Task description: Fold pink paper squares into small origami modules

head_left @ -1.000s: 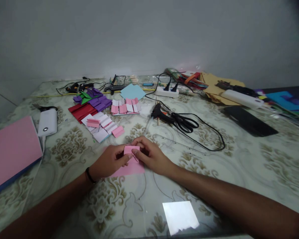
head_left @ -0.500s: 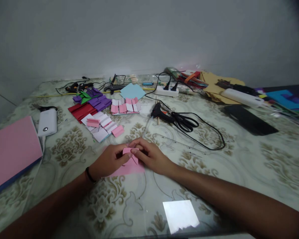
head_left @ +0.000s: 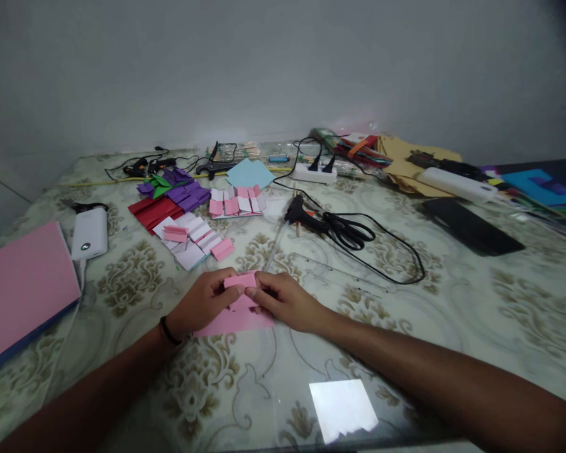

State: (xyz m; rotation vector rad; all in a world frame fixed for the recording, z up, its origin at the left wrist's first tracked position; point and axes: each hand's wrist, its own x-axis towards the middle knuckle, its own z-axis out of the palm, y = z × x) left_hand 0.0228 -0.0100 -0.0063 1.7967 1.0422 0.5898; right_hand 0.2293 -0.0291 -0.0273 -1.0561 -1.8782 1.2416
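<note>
From the head view, I pinch a small folded pink piece (head_left: pixel 239 281) between the fingers of both my hands — my left hand (head_left: pixel 202 303) grips its left side, my right hand (head_left: pixel 288 302) its right, my thumbs close together on its face. I have it just above a flat pink sheet (head_left: pixel 233 322) on the patterned table (head_left: pixel 136 377). Beyond my fingers lie folded white and pink papers (head_left: pixel 193 240) — and, off to the right, a black glue gun (head_left: pixel 304 215) with its looped cord.

Glue gun (head_left: pixel 305 216) behind sheet (head_left: pixel 238 322) (rightward)
</note>
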